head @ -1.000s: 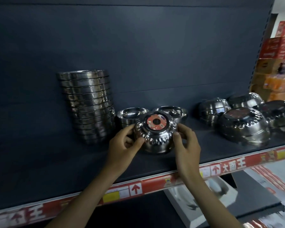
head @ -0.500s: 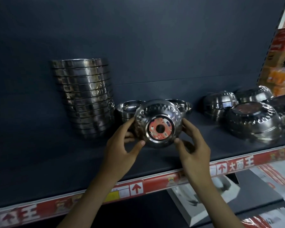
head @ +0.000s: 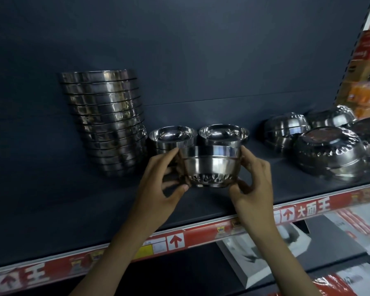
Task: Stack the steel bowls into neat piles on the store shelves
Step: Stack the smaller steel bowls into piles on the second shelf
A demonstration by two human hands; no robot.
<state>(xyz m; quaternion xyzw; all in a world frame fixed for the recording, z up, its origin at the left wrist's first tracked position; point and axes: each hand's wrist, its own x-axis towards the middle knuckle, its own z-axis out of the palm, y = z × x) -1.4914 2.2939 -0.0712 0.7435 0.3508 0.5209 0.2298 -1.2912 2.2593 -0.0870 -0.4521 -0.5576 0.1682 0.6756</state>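
Note:
I hold a steel bowl [head: 210, 165] upright between both hands, just above the dark shelf [head: 73, 206]. My left hand [head: 160, 184] grips its left side and my right hand [head: 254, 180] its right side. Right behind it stand two short piles of upright bowls, the left pile [head: 172, 137] and the right pile [head: 223, 134]. A tall leaning pile of bowls [head: 107, 122] rises at the left. Several upside-down bowls [head: 329, 152] lie loose at the right.
The shelf's front edge carries a red and white price strip [head: 175, 240]. Below it a lower shelf holds white boxes [head: 263, 253]. Red and orange cartons [head: 367, 67] stand beyond the shelf's right end. A dark back panel closes the shelf behind the bowls.
The bowl was upside down on the shelf with its red label up; both hands lifted and turned it, and it now sits upright between them.

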